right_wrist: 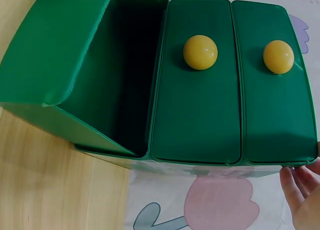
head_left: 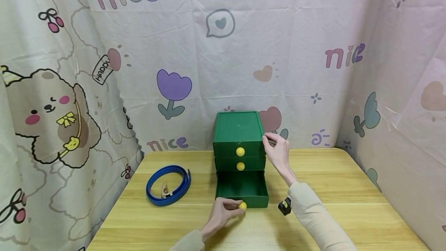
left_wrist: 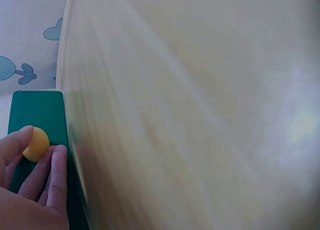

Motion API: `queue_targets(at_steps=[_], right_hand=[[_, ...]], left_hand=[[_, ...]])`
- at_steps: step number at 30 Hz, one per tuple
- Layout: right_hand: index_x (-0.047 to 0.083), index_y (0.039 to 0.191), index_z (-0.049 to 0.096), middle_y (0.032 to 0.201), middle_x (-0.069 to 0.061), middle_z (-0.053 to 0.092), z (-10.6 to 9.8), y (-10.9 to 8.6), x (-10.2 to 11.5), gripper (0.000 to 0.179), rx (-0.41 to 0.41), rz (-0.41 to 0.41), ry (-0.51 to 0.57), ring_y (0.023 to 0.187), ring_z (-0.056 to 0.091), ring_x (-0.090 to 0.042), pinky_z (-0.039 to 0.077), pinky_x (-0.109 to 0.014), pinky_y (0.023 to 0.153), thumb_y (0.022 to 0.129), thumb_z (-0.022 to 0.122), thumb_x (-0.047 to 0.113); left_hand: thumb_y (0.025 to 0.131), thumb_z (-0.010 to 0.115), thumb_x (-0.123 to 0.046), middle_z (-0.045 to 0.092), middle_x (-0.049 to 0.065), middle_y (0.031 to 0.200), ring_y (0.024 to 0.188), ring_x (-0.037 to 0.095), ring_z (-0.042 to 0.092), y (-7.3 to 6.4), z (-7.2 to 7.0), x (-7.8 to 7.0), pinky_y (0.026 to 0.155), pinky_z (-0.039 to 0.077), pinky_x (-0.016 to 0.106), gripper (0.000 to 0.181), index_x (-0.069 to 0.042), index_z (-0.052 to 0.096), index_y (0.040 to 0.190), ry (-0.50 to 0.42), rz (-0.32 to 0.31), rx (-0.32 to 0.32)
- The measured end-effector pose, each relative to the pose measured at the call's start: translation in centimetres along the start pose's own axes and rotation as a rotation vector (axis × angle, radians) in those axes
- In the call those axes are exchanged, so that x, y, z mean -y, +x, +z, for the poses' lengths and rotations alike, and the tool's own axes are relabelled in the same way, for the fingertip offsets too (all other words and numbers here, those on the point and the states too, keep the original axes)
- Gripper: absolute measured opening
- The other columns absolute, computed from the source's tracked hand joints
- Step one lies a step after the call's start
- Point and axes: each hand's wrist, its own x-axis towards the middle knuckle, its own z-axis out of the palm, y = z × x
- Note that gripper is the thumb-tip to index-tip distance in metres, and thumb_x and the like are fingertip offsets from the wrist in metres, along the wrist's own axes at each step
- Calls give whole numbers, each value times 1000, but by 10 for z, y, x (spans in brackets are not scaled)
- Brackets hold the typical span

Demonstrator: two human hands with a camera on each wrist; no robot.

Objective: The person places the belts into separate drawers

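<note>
A green drawer box (head_left: 240, 127) with round yellow knobs stands upright at the back of the table. Its bottom drawer (head_left: 259, 201) is pulled out, and the inside that shows holds nothing. My left hand (head_left: 223, 212) pinches the yellow knob (left_wrist: 39, 146) of that drawer between thumb and fingers. Up at the box's top right front corner, my right hand (head_left: 277, 150) holds the edge, fingertips against the side (right_wrist: 305, 192). The middle drawer (right_wrist: 200, 120) and top drawer (right_wrist: 280, 115) are closed.
On the left of the wooden table (head_left: 313, 173) lies a coiled blue belt (head_left: 155, 200) with a metal buckle (head_left: 165, 191). A small black block (head_left: 285, 206) with a yellow-green label sits by the right sleeve. A printed curtain (head_left: 240, 61) hangs behind the box.
</note>
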Motion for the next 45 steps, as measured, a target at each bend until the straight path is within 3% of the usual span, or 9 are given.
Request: queue_targets(at_steps=[6, 19, 27, 33, 39, 45], right_hand=[[-2, 104, 78, 104, -20, 77, 0, 0, 0, 17, 0, 2, -5, 90, 76, -34, 62, -33, 77, 93, 70, 8], [-3, 104, 78, 104, -22, 76, -1, 0, 2, 17, -4, -12, 6, 89, 76, -35, 61, -43, 78, 92, 70, 7], [-3, 103, 79, 103, -20, 77, 0, 0, 0, 17, -14, -14, -20, 89, 76, -34, 60, -20, 74, 92, 70, 8], [-3, 104, 78, 104, -20, 76, 0, -1, 0, 18, 7, 3, -7, 91, 76, -32, 61, -25, 77, 94, 69, 10], [-3, 105, 78, 106, -20, 76, -1, -1, 0, 19, 13, 13, -3, 92, 76, -32, 58, -15, 76, 95, 68, 11], [-5, 105, 77, 106, -23, 76, 0, -1, 2, 19, -5, -5, -8, 92, 76, -36, 62, -38, 78, 93, 68, 7]], left_hand=[[83, 82, -8, 76, 19, 108, 88, 15, 75, -5, 0, 0, 76, 61, 23, 29, -1, 77, 110, -16, -5, 11], [83, 82, -9, 77, 19, 105, 87, 12, 75, -13, 4, -1, 75, 60, 21, 27, -2, 78, 109, -19, 9, 25], [82, 81, -5, 77, 20, 103, 86, 14, 74, -17, 5, 1, 73, 60, 20, 26, -1, 78, 108, -23, 6, 25], [82, 81, -5, 77, 19, 102, 87, 18, 75, -19, 5, 1, 74, 60, 20, 25, -2, 78, 107, -17, 7, 24], [83, 81, -6, 78, 18, 101, 85, 13, 74, -21, 5, 0, 73, 59, 18, 25, -2, 78, 107, -8, 11, 26], [83, 81, -7, 77, 21, 102, 85, 9, 73, -23, 4, -2, 73, 58, 17, 26, 0, 78, 107, -23, 35, 44]])
